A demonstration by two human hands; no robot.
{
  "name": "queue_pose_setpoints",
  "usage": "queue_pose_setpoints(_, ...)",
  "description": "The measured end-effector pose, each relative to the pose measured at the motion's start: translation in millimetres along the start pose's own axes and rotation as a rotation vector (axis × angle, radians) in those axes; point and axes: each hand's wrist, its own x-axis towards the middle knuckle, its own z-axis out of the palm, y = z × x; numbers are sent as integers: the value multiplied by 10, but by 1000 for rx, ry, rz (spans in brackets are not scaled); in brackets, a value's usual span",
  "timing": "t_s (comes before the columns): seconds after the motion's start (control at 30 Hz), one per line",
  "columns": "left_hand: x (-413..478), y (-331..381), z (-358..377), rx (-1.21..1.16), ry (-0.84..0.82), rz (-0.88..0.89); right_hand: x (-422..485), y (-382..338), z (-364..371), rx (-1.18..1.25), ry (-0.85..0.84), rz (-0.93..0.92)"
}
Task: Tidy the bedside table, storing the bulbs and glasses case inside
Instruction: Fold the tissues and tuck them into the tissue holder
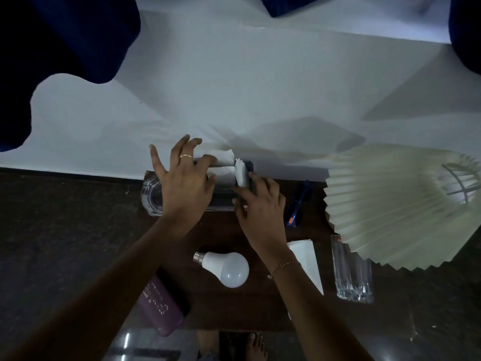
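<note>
A white bulb lies on its side in the middle of the dark wooden bedside table. At the table's back edge sits a dark box with white tissue sticking out of its top. My left hand lies over the box's left part, fingers spread and thumb pressing on the tissue. My right hand grips the box's right end, with its fingers by the tissue. Blue glasses lie just right of my right hand. I cannot pick out a glasses case.
A short glass tumbler stands left of the box, and a tall ribbed glass at the right. A pleated lamp shade overhangs the table's right side. A purple bottle and a white paper lie near the front. A white-sheeted bed lies beyond.
</note>
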Motion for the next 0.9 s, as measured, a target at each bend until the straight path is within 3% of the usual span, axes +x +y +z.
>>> queue_pose_setpoints(0.2, -117, -66, -10, -34, 10, -56, -47, -16, -80, 151, 142, 81)
queue_pose_setpoints(0.63, 56, 19, 21, 62, -192, -42, -189, 57, -94, 315, 160, 222)
queue_pose_setpoints(0.77, 55, 124, -71, -37, -135, -122, -379, 138, -160, 351, 196, 241)
queue_pose_setpoints(0.9, -238, 335, -195, -180, 31, -199, -696, 290, -232, 356, 254, 295)
